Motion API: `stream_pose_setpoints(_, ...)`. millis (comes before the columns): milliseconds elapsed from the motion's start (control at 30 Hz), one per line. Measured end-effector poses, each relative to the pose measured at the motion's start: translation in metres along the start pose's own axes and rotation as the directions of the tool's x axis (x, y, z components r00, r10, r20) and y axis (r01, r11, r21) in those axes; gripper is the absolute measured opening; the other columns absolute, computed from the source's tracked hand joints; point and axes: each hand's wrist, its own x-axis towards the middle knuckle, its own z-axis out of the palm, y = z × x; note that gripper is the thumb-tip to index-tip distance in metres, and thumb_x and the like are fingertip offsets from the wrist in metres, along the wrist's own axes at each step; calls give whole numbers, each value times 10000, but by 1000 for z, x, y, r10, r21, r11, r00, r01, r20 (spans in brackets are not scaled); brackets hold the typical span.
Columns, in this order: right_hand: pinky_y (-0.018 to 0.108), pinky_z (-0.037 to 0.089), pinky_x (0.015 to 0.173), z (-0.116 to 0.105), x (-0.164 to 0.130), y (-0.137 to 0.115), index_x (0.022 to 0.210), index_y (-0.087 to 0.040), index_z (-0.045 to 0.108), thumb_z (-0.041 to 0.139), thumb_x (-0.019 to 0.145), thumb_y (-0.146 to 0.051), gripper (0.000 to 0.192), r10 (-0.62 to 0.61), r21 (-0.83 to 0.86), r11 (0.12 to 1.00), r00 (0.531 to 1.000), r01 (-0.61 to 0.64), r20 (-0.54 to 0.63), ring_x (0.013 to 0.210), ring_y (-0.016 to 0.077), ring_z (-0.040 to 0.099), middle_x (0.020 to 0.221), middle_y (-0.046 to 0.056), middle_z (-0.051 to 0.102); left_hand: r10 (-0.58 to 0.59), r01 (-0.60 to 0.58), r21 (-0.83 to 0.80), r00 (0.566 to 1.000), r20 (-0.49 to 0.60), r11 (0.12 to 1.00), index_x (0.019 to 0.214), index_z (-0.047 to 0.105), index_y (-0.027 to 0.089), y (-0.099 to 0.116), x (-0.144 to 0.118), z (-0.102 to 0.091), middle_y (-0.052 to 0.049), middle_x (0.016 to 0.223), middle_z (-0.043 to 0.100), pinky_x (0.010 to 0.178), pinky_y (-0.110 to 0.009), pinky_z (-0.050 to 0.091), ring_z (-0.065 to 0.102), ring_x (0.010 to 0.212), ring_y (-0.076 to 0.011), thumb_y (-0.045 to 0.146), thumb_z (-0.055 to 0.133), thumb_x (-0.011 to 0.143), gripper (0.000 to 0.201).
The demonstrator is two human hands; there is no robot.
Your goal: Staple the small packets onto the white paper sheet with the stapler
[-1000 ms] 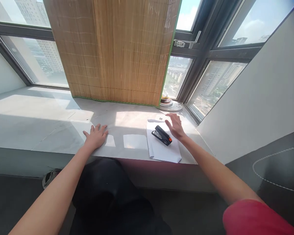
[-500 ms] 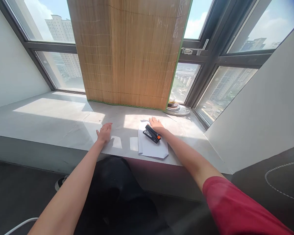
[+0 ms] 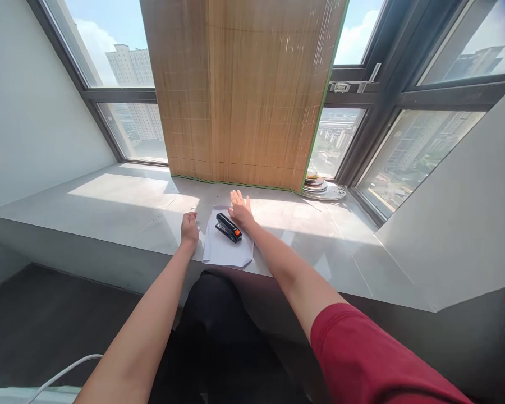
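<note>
Two bare hands rest on a pale stone window ledge [image 3: 109, 196] on either side of a small stack of white paper [image 3: 225, 251], and on that paper lies a black stapler [image 3: 228, 227] with an orange patch at its near end, set slantwise so its length runs from about 10 o'clock to 4 o'clock. Just off the stapler at 2 o'clock, the right hand [image 3: 240, 209] lies palm down with its fingers spread and pointing away from the person; it grips nothing, its heel sitting at the far right corner of the sheets, close beside the stapler, though whether it touches the tool cannot be told. That forearm stretches straight out from a red sleeve [image 3: 370, 359] low at 5 o'clock. At 9 o'clock of the paper, the left hand [image 3: 189, 229] is loosely curled, knuckles up, pressed to the ledge just beside the sheets' left edge and holding nothing that shows; its bare arm runs down toward 7 o'clock. Behind the hands at 12 o'clock hangs a bamboo blind [image 3: 244, 90] with a green edge, reaching down to the ledge. At 2 o'clock, well apart from the paper, a small stack of plates [image 3: 320, 188] sits by the window frame. Dark trousers [image 3: 214, 331] fill the space below the ledge.
</note>
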Motion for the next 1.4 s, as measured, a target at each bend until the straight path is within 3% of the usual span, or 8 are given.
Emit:
stream_pose_setpoints(100, 494, 330, 1236, -6, -15, 8, 1540, -110, 508, 299, 1018, -138, 562, 25, 45, 999, 995, -21, -93, 1477, 294, 423, 1603, 162, 509, 3, -4, -68, 1000, -22, 998, 1071, 495, 239, 0, -2, -1, -118, 1220, 676, 938, -348, 520, 646, 1161, -215, 354, 271, 1072, 252)
stream_pose_setpoints(167, 470, 399, 1187, -6, -27, 17, 1505, -179, 569, 393, 1026, -187, 511, -70, 31, 997, 997, 71, -21, 1402, 293, 491, 1540, 121, 581, 7, -8, -56, 1000, -24, 998, 1108, 469, 241, -1, -2, -1, -115, 1194, 692, 911, -341, 520, 659, 1144, -211, 334, 281, 1076, 212)
stream_pose_setpoints(267, 483, 404, 1189, -3, -44, 26, 1478, -266, 617, 459, 1065, -312, 444, -220, -34, 973, 963, 228, 154, 1403, 303, 503, 1543, 84, 587, 8, -8, -19, 1000, -5, 1000, 1159, 449, 247, -2, -1, -1, -107, 1177, 701, 887, -334, 512, 661, 1142, -213, 305, 309, 1075, 174)
stream_pose_setpoints(333, 485, 405, 1196, -3, -53, 32, 1469, -283, 632, 410, 1096, -352, 440, -229, -81, 965, 951, 250, 208, 1414, 305, 510, 1569, 80, 567, 14, -15, 33, 1000, 25, 999, 1185, 454, 246, -2, -1, -1, -103, 1184, 697, 863, -333, 511, 665, 1100, -215, 305, 307, 1078, 191)
stream_pose_setpoints(467, 474, 390, 1228, -21, -72, 61, 1513, -301, 598, 361, 1110, -387, 476, -184, -151, 964, 957, 220, 225, 1452, 294, 509, 1605, 66, 536, 67, -88, 192, 992, 111, 978, 1186, 521, 226, 2, -4, 2, -110, 1136, 679, 907, -375, 506, 645, 1057, -251, 296, 323, 1067, 241)
stream_pose_setpoints(700, 499, 333, 1277, -56, -122, 123, 1525, -313, 590, 320, 1096, -381, 511, -76, -131, 986, 982, 99, 173, 1524, 279, 462, 1628, 42, 509, 196, -293, 480, 950, 243, 827, 1311, 618, 119, 9, -19, 18, -251, 1404, 527, 1196, -563, 280, 446, 1375, -410, 297, 527, 975, 391)
stream_pose_setpoints(867, 576, 288, 1279, -57, -124, 117, 1498, -315, 613, 335, 1085, -381, 503, -62, -69, 995, 984, 74, 169, 1533, 302, 448, 1644, 44, 482, 181, -344, 654, 935, 305, 674, 1429, 583, 119, 13, -23, 17, -256, 1485, 481, 1200, -560, 279, 434, 1407, -409, 328, 423, 1034, 475)
stream_pose_setpoints(1400, 520, 290, 1288, -63, -114, 121, 1435, -304, 662, 438, 1064, -301, 434, -39, -12, 999, 989, 41, 140, 1497, 264, 493, 1607, 25, 538, 245, -393, 694, 920, 307, 604, 1403, 593, 103, 8, -18, 22, -251, 1422, 518, 1164, -546, 346, 494, 1346, -396, 345, 421, 1023, 482)
